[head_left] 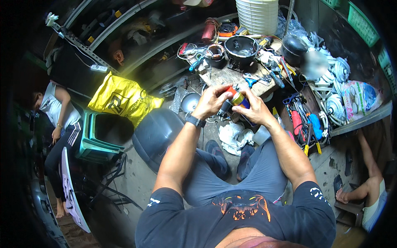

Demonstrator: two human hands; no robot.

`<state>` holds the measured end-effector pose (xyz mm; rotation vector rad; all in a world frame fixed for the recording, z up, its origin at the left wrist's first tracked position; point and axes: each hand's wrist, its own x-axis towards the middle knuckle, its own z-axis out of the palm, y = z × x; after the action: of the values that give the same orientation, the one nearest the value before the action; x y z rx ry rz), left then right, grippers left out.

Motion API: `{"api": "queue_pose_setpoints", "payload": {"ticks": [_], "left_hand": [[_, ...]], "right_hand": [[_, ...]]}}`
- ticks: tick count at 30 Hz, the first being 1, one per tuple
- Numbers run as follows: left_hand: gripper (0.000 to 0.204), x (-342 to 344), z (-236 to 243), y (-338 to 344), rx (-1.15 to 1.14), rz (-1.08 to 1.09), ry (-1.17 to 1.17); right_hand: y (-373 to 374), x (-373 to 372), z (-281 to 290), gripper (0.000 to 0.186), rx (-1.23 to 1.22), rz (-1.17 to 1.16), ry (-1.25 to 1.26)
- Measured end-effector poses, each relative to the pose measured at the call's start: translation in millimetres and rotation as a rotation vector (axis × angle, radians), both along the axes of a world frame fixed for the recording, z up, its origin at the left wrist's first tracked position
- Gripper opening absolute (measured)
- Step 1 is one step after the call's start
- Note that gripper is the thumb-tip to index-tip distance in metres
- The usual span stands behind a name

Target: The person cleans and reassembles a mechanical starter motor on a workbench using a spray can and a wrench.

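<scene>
Both my hands are together over the near edge of the wooden workbench (223, 77), around a spray can (238, 99) with a red top, a yellowish band and a blue body. My left hand (211, 102), with a watch on its wrist, pinches the red top. My right hand (257, 108) is wrapped round the can's body, and its fingers hide part of it. Just beyond the hands lie blue-handled pliers (251, 81). A white rag (232, 137) lies on the floor below them, by my feet.
On the bench stand a black pot (242, 48), a motor stator (215, 53) and a white bucket (258, 16). Hand tools crowd a holder (304, 124) at right. A yellow sack (122, 98), green stools (93, 140) and a dark rounded case (158, 134) stand left. People sit at both sides.
</scene>
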<state>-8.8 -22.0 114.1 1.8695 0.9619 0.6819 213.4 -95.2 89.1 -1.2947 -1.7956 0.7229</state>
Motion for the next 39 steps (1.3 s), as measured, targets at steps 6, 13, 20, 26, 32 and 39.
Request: {"api": "queue_pose_setpoints", "payload": {"ticks": [6,13,20,26,32,39], "left_hand": [[0.06,-45,-29,26,-0.138,0.287,-0.325],[0.09,-55,-65,55,-0.032,0.078,0.479],[0.118,-35,-50,40,0.093,0.252,0.429],[0.141,26,-62,6,0.379,0.253,0.435],[0.129,54,-67,18,0.307,0.353,0.67],[0.137,42,-68,35,0.165,0.25,0.828]], "right_hand": [[90,13,32,0.068,0.249,-0.052,0.079],[233,-29,-13,0.077,0.031,-0.175,-0.134],[259,-47,-62,0.078,-0.044,-0.222,-0.211],[243,-35,-46,0.107,-0.098,-0.226,-0.257],[143,-6,-36,0.084,-0.03,-0.508,0.267],[6,-20,-90,0.066,-0.421,-0.452,0.237]]}}
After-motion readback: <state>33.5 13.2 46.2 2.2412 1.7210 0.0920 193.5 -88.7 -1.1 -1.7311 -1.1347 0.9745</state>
